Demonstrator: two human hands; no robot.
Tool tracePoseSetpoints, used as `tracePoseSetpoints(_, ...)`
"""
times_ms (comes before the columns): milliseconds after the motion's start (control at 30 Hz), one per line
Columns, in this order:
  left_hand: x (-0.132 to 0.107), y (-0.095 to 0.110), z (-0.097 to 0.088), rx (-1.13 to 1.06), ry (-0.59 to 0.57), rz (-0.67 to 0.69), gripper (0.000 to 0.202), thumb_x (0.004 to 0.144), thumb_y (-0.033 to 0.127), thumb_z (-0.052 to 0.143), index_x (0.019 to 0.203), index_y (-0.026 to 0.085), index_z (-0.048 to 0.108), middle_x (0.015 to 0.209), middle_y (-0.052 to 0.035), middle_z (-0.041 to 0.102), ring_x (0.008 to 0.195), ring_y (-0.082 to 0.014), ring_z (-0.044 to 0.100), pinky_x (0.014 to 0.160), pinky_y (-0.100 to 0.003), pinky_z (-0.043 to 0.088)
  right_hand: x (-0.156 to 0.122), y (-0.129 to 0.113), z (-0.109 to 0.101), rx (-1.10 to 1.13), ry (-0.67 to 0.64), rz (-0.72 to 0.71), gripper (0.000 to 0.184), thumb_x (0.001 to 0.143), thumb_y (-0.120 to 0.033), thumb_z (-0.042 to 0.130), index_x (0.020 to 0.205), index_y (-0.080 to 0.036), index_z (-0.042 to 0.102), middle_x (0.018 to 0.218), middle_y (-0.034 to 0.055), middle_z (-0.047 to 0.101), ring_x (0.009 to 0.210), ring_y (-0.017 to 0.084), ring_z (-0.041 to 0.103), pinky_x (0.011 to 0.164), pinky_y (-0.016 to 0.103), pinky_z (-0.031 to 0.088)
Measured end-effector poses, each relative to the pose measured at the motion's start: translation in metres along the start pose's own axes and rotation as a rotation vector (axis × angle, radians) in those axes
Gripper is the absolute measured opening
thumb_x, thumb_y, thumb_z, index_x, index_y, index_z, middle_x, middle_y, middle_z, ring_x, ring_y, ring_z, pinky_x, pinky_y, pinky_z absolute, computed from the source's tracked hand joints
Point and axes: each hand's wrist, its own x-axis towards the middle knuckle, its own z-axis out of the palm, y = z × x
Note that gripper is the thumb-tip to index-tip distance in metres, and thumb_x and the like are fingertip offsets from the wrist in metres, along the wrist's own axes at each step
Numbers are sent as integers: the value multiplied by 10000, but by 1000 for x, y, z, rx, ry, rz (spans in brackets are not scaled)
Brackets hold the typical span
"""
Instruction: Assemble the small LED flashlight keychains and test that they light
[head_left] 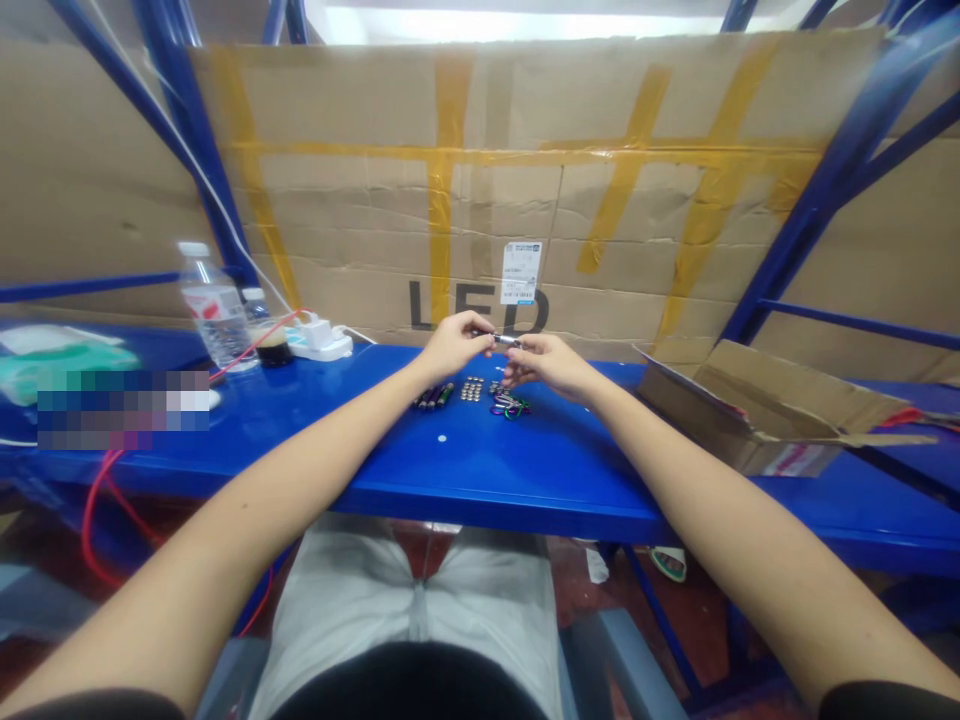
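Note:
A small black-and-silver cylinder (507, 340) is held level between my two hands, above the back part of the blue table (450, 470). My left hand (459, 345) pinches its left end. The fingertips of my right hand (551, 364) close on its right end, and they partly hide it. Under my hands lie several dark tubes (434, 396) side by side. Small round silver parts (472, 389) sit in rows to their right. Coloured carabiners (511, 405), purple and green among them, lie in a small heap below my right hand.
An open cardboard box (757, 410) stands at the right. A water bottle (214, 310), a dark bottle (270, 335), a white power strip (322, 342) and a red cable (94, 510) are at the left. Behind the table rises a large cardboard sheet (360, 220) between blue metal posts.

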Motion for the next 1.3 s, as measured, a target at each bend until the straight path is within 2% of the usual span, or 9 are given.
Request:
tracePoseSetpoints(133,-4,-3,-3,160,-53,73,242,745,230,787,848,134,590,773,-24,651,735,-135,615,722,-291,499,-4,-2,2,-31,2,32,227,854,-266,730,780,-168,539,599,-20,571,533,122,597,582,280,549)
tracePoseSetpoints(267,-10,0,-1,355,-196,187,117,889,239,613,973,158,606,922,-46,686,867,-160,628,818,-306,486,-3,-1,1,-71,-10,20,223,888,-255,679,736,-174,536,525,-63,456,458,88,462,515,251,496)
tracePoseSetpoints(367,-14,6,2,538,-273,222,160,952,226,486,1020,178,623,1006,-57,702,935,-179,631,862,-316,468,-1,0,-1,-97,-23,23,179,942,-245,590,784,-161,591,488,-82,376,433,86,379,494,249,481)
tracePoseSetpoints(633,-19,10,6,800,-313,143,230,986,348,430,1074,227,605,945,-61,693,860,-231,641,764,-328,446,-1,-5,-1,-323,-7,35,215,959,-182,515,754,-172,580,474,-72,399,431,102,433,495,238,460)
tracePoseSetpoints(833,-17,0,8,604,-315,159,203,973,309,436,983,210,613,941,-38,681,869,-200,614,798,-315,444,-1,-5,-3,-505,21,-23,227,946,-161,490,732,-180,561,465,-60,452,427,117,513,493,229,413)
tracePoseSetpoints(967,-16,-1,11,436,-297,108,246,976,285,416,923,173,628,884,-29,666,832,-169,587,786,-289,446,0,-2,-4,-558,42,-65,201,926,-157,481,741,-187,554,495,-59,469,432,122,523,504,236,408)
tracePoseSetpoints(1133,-13,-1,13,186,-251,-110,298,991,295,417,792,152,586,621,20,504,556,-104,434,566,-236,369,-1,-2,-3,-603,82,-136,189,923,-190,475,748,-188,548,546,-48,494,466,119,511,537,241,395)
tracePoseSetpoints(1200,-13,-1,13,79,-247,-220,326,1005,280,394,769,145,576,599,22,477,493,-82,377,499,-221,321,-2,-3,-2,-652,112,-187,188,920,-198,485,750,-181,563,580,-38,523,496,113,502,556,238,382)
tracePoseSetpoints(1300,-13,1,11,-25,-247,-313,290,1001,267,414,800,144,583,645,7,519,455,-61,360,441,-204,273,-2,-4,-1,-695,139,-201,204,921,-219,496,735,-177,568,590,-28,541,541,118,506,582,235,376)
